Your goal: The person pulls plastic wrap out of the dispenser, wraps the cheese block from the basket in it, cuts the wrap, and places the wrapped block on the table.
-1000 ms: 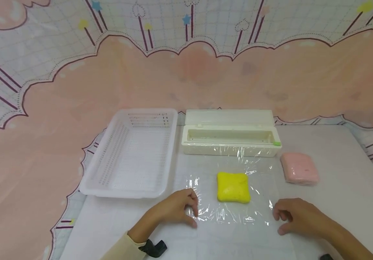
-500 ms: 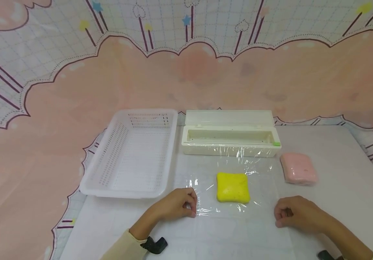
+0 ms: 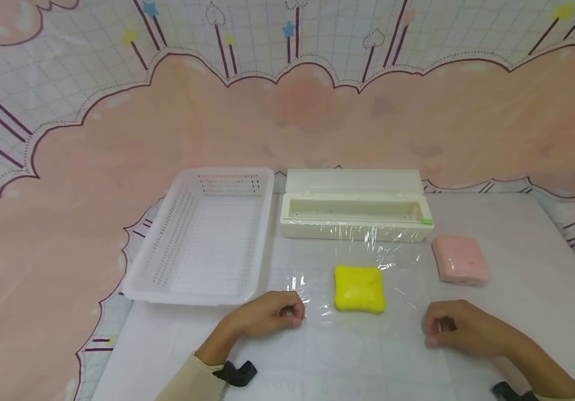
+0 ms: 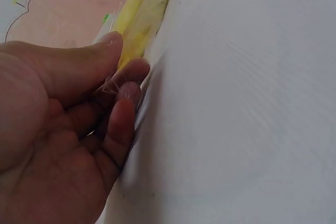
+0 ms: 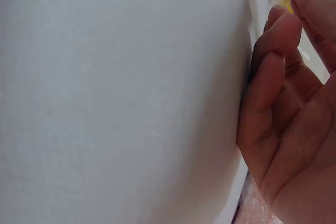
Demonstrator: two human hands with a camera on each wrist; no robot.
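At lower center of the frame, a person's left hand point(image 3: 267, 314) pinches a near corner of a sheet of clear film point(image 3: 294, 281), its thumb and fingertips closed on a crumpled wisp of the plastic that shows plainly in the left wrist view. Toward the lower right, the right hand point(image 3: 467, 328) has its thumb and forefinger drawn together at the opposite corner, where only a thin trace of film is visible. Between the hands and slightly above them, a soft-looking yellow block point(image 3: 359, 289) lies on the table point(image 3: 527, 256) within the outline of the sheet, touched by neither hand. The film reaches up to the front of a long cream box point(image 3: 357, 221) at center, its lid point(image 3: 352, 181) raised and a green piece point(image 3: 427, 221) at its right end. A pink block point(image 3: 461, 260) rests right of center, above the right hand. Left of center stands a white perforated basket point(image 3: 212, 245), just beside the left hand. Across the upper frame spreads a peach-and-white patterned backdrop point(image 3: 292, 128).
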